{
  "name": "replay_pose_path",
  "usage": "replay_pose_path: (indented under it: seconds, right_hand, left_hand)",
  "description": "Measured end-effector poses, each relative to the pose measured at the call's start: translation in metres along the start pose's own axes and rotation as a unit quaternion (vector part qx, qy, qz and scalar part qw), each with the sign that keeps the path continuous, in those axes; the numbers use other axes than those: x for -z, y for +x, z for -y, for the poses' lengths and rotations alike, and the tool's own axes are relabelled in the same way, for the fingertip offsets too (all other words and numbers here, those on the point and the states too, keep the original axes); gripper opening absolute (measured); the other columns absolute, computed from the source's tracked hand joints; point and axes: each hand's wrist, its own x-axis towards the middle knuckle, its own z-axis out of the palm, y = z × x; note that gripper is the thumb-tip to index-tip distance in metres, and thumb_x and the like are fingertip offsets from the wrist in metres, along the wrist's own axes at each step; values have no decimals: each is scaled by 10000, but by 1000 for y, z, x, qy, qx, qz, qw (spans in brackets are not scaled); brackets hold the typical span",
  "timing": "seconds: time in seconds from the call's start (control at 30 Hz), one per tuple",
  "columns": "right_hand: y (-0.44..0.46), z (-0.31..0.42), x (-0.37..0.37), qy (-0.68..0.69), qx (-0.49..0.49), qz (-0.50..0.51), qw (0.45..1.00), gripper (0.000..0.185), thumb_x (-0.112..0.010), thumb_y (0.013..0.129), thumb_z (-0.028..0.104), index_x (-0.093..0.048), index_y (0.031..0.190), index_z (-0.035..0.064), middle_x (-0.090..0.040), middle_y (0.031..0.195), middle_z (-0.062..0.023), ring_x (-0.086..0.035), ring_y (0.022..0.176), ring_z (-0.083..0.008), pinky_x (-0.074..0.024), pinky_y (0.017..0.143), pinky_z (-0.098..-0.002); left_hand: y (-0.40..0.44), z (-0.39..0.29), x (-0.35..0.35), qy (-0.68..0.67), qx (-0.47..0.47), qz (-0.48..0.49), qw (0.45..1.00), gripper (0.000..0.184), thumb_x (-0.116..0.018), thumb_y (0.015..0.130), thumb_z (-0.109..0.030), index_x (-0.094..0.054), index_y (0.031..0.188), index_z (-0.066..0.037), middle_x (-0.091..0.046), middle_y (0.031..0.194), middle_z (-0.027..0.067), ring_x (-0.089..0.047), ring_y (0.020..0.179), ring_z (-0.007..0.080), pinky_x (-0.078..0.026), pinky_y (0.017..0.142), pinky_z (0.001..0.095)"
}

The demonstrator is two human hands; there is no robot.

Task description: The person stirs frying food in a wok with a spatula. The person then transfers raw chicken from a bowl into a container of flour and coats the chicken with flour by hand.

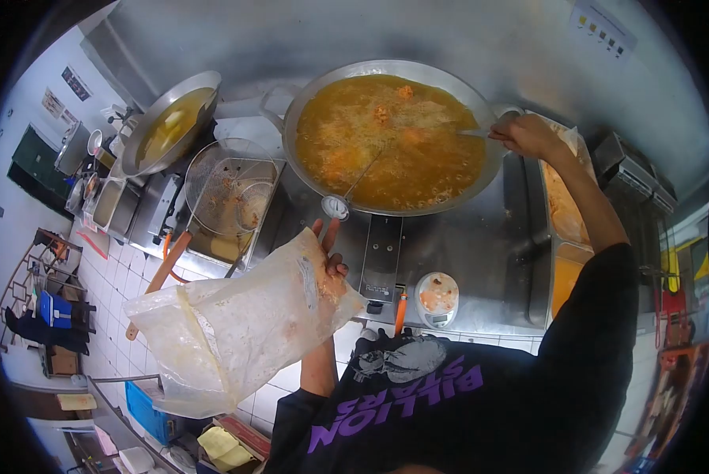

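My left hand (332, 267) has a cloudy, crumb-smeared plastic bag (236, 324) in its grip, with two fingers stretched up and the others curled. Those fingertips are just below a round dial thermometer (335, 207), whose thin probe reaches into the oil. The wide metal wok (290, 130) holds bubbling oil with orange fried pieces (382, 115) in it. At the wok's right rim, my right hand (532, 136) is closed around a metal utensil (473, 133); its far end is over or in the oil, and its kind is unclear.
A second wok (212, 81) with oil stands at left. Wire strainers (230, 178) lie over a tray beside it, one with a wooden handle (158, 283). A messy kitchen scale (437, 300) sits on the counter's front edge. Trays of orange breading (569, 205) line the right.
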Motion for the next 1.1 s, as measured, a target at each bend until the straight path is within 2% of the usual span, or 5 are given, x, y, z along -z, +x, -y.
replay_pose_path:
  seconds: [0.1,0.2,0.57,0.93,1.1]
  right_hand:
    - [-14,22,20,29,3,-27,999,208,-629,785,220,-642,946,90,-633,751,-135,-615,733,-312,-474,666,-432]
    - [-17,38,39,17,-46,56,997,216,-644,768,206,-648,953,95,-631,725,-127,-616,729,-309,-475,662,-426]
    - [-29,86,98,-224,-145,-38,963,172,-535,840,149,-665,951,147,-629,779,-98,-642,707,-266,-500,618,-394]
    - [-56,115,62,-154,-224,-46,961,269,-555,820,135,-650,1071,150,-631,812,-95,-637,644,-246,-491,536,-354]
    - [-54,121,37,-127,-95,-116,980,381,-583,738,71,-598,1117,104,-620,805,-75,-638,614,-217,-490,513,-331]
  left_hand:
    - [2,-1,-1,-10,7,-8,1000,631,-498,908,-377,-270,1422,-91,-227,1491,149,-498,634,122,-489,715,282]
    - [3,-3,3,-11,11,-14,1000,617,-496,910,-372,-279,1418,-96,-220,1495,145,-503,619,126,-494,706,285]
    - [5,-11,9,-58,59,72,994,651,-532,892,-345,-264,1431,-96,-177,1509,151,-536,720,180,-469,786,343]
    - [-48,0,26,-37,52,19,998,597,-497,924,-318,-264,1436,-119,-152,1516,151,-562,738,192,-483,768,337]
    - [-90,33,20,-14,18,-12,1000,568,-467,935,-288,-268,1431,-96,-159,1512,159,-556,725,159,-503,737,298]
